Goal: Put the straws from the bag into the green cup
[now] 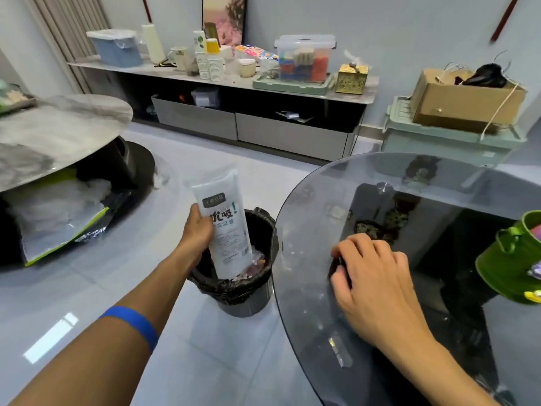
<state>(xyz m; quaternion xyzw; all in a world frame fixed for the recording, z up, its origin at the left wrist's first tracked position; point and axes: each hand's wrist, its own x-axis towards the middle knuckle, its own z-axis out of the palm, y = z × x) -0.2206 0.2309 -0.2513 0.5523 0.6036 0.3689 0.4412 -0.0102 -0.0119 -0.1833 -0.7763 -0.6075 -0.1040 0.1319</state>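
Now left hand [199, 230] grips the bag [225, 218] over the bin [248, 291] — right hand [371, 276] curled, empty.

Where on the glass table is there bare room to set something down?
The glass table is bare between the right hand and the green cup, and along the far rim. The sideboard behind is crowded.

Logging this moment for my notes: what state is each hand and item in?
left hand: closed in a grip on the bag
bag: upright, lower end in the bin
bin: open, black liner, rubbish inside
right hand: palm down on the glass table, holding nothing visible
green cup: tilted, at the frame's right edge
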